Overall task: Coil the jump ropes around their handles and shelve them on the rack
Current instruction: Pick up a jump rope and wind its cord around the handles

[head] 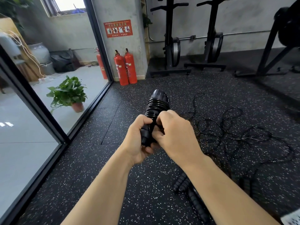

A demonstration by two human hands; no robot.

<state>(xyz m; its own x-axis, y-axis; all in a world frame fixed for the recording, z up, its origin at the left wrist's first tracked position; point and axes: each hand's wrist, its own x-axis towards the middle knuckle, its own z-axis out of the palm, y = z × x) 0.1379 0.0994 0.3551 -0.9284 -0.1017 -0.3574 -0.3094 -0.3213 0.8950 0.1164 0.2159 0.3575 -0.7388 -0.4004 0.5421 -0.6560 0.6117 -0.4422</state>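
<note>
Slack is our risk — left hand (138,137) and right hand (175,133) clamp the coiled jump-rope handles (155,108); loosening could unwind the cord.

The lower ends of the wrapped handles (155,111) are hidden inside the closed hands. To the right of the right hand (177,135), the loose rope tangle (235,132) blurs into the floor; its handles below (180,182) are partly behind the forearm.

I see a black handle pair (155,111), wound tight in glossy rope coils, tilted up and away, clasped in both grips. Right of them, loose black ropes (235,132) tangle on the floor; ribbed handles (180,184) lie below.
</note>
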